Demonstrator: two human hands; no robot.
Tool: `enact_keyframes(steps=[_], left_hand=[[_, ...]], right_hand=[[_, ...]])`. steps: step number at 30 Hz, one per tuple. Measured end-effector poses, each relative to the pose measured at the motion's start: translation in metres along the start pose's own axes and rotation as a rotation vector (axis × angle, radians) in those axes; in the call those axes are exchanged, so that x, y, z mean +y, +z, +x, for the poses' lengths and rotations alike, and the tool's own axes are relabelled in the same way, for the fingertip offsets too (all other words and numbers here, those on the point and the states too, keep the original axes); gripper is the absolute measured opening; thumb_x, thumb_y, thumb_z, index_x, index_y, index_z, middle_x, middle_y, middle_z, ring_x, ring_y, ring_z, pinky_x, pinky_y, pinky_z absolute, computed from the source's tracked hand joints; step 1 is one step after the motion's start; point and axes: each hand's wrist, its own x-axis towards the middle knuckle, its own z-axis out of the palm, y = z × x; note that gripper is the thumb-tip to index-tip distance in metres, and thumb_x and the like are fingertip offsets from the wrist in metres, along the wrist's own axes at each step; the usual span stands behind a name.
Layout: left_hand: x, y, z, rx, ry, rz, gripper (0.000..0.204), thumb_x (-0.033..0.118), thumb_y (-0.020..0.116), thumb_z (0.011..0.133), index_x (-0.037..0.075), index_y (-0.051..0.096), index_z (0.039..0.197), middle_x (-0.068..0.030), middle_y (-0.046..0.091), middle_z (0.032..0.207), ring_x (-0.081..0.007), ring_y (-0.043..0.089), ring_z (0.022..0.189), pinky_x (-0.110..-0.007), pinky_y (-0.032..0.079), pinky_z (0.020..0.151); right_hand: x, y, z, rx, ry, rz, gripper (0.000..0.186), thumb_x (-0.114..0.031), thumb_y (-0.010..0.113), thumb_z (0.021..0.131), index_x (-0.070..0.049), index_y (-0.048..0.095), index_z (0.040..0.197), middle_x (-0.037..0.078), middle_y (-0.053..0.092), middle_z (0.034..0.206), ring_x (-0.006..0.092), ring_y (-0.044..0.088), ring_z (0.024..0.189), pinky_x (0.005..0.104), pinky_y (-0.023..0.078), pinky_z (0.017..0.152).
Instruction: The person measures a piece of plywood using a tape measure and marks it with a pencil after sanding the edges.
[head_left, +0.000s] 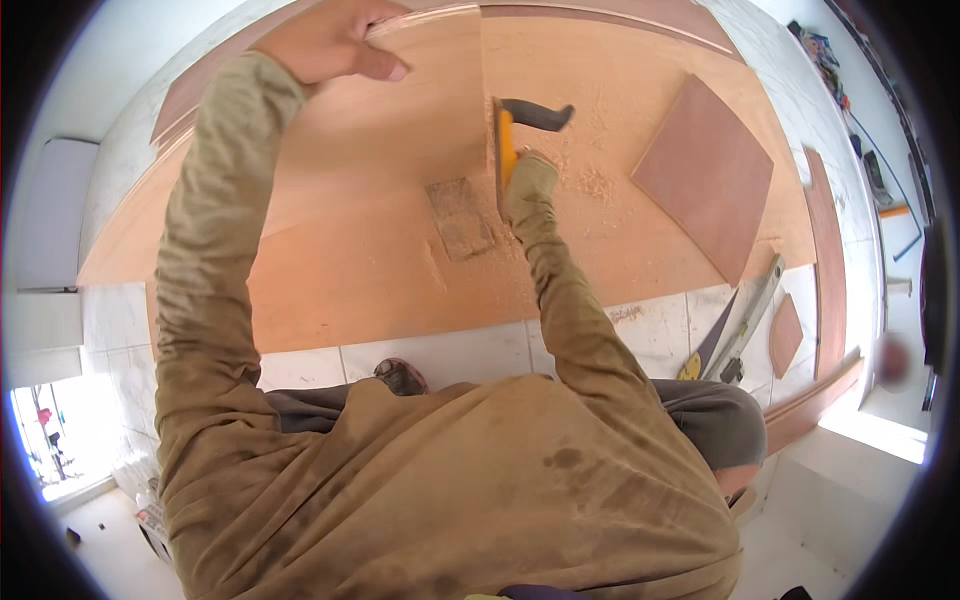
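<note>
My left hand (325,42) grips the upper edge of a thin wooden board (400,110) at the far left, with the thumb lying over its face. My right hand (528,158) is closed on a rasp plane (507,135) with a yellow body and a black curved handle. The plane stands upright along the board's right edge; my sleeve hides most of the fingers. Left of the plane, a small rough wood block (460,218) lies on the large plywood sheet (370,300). Pale shavings (597,183) are scattered right of the plane.
A reddish-brown wood panel (705,175) lies on the sheet's right part. On the tiled floor near my right knee are a handsaw (708,342), a metal level or straightedge (752,315) and a small wood offcut (786,335). Long wood strips (828,260) line the right side.
</note>
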Motion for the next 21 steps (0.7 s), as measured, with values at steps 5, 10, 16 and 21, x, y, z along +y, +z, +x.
enact_keyframes(steps=[5, 10, 16, 21], left_hand=[[-0.03, 0.002, -0.01, 0.188, 0.299, -0.176, 0.061, 0.001, 0.068, 0.079, 0.006, 0.049, 0.137, -0.0075, 0.066, 0.11, -0.0169, 0.062, 0.092, -0.03, 0.05, 0.085], [-0.003, 0.038, -0.041, 0.579, 0.169, 0.48, 0.072, 0.008, 0.068, 0.081, 0.035, 0.043, 0.143, -0.0084, 0.063, 0.092, -0.023, 0.058, 0.07, -0.034, 0.046, 0.065], [0.024, 0.046, -0.085, 0.254, 0.189, 0.199, 0.074, -0.002, 0.062, 0.076, 0.019, 0.041, 0.145, -0.0124, 0.065, 0.08, -0.026, 0.059, 0.065, -0.031, 0.048, 0.067], [0.05, 0.136, -0.123, -0.225, 0.423, 0.231, 0.083, 0.0, 0.061, 0.067, 0.015, 0.039, 0.145, -0.0148, 0.045, 0.139, -0.0333, 0.048, 0.121, -0.044, 0.042, 0.1]], right_hand=[[-0.065, -0.045, -0.009, -0.117, 0.38, 0.844, 0.025, -0.023, 0.051, 0.093, -0.003, 0.066, 0.091, 0.01, 0.064, 0.082, 0.0232, 0.061, 0.072, 0.0376, 0.048, 0.063], [-0.104, -0.1, 0.019, -0.231, -0.237, 0.02, 0.029, -0.025, 0.049, 0.094, -0.002, 0.066, 0.093, 0.014, 0.065, 0.083, 0.0273, 0.064, 0.076, 0.0385, 0.049, 0.066], [-0.121, -0.187, 0.108, -0.408, -0.66, -0.921, 0.031, -0.027, 0.047, 0.094, -0.002, 0.066, 0.096, 0.018, 0.066, 0.087, 0.0311, 0.066, 0.082, 0.0395, 0.049, 0.071], [-0.081, -0.263, 0.146, -0.531, -0.67, -1.423, 0.028, -0.024, 0.048, 0.092, -0.003, 0.067, 0.097, 0.019, 0.066, 0.092, 0.0324, 0.065, 0.085, 0.0402, 0.049, 0.074]])
